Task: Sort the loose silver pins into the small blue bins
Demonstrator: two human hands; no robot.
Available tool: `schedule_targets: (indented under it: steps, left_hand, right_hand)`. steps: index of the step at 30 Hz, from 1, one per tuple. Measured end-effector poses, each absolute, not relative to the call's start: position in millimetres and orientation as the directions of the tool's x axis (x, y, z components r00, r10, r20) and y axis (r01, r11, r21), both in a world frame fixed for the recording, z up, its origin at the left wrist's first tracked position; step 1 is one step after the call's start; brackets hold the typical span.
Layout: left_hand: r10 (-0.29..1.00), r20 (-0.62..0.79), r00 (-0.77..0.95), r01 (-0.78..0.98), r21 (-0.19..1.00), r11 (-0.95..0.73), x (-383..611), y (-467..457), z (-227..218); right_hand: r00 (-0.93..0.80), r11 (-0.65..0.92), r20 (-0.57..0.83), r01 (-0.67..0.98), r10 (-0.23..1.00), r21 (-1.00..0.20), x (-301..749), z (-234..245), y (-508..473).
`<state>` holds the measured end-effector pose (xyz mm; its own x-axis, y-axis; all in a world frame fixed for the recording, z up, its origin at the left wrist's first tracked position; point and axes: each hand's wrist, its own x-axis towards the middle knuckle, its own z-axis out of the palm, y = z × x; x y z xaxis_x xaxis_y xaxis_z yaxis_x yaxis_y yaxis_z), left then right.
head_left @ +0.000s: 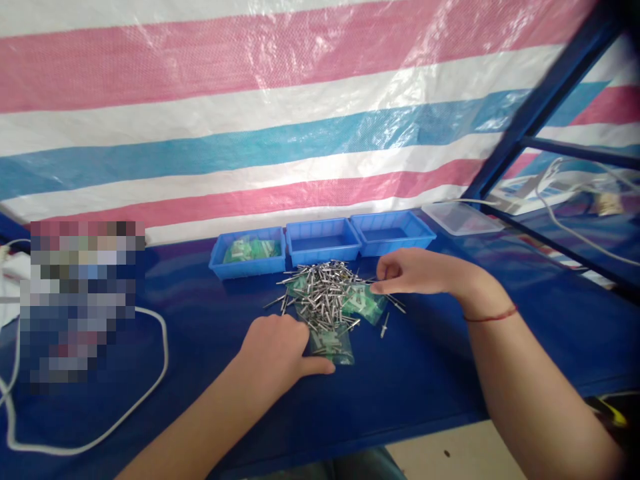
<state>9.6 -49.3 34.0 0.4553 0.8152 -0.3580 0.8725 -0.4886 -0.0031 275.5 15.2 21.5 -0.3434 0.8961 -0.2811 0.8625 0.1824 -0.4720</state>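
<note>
A heap of silver blind rivets (pixel 325 290) lies on the blue table, mixed with small green-and-clear plastic bags. My left hand (pixel 277 343) is at the heap's near left side, thumb stretched away from the fingers along the lower edge of one bag (pixel 331 343). Its fingertips are hidden behind the hand. On the right, my right hand (pixel 417 272) has its fingers curled and drawn together beside another green bag (pixel 364 301). Whatever is between those fingertips is too small to make out. A single rivet (pixel 385 325) lies apart, below that hand.
Behind the heap stand three blue bins: the left bin (pixel 247 269) holds green bags, and the middle (pixel 324 253) and right (pixel 395 247) bins show bare floors. A clear plastic lid (pixel 463 219) lies beyond them. A white cable (pixel 165 347) loops at left. Blue frame bars (pixel 545 100) rise at right.
</note>
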Motion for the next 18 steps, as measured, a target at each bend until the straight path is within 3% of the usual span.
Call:
schedule_targets:
  steps: [4, 11, 18]
  left_hand:
    - [0.813, -0.338, 0.474, 0.867, 0.016, -0.499, 11, -49, 34]
    - [0.798, -0.313, 0.515, 0.853, 0.098, -0.512, 6, -51, 37]
    - [0.737, -0.299, 0.606, 0.79, 0.335, -0.513, -10, -39, 31]
  right_hand:
    - [-0.398, 0.187, -0.332, 0.835, 0.855, -0.518, 271, 20, 13]
    - [-0.429, 0.219, -0.279, 0.8, 0.859, -0.558, 265, 16, 13]
    - [-0.474, 0.303, -0.162, 0.753, 0.865, -0.584, 257, 19, 10]
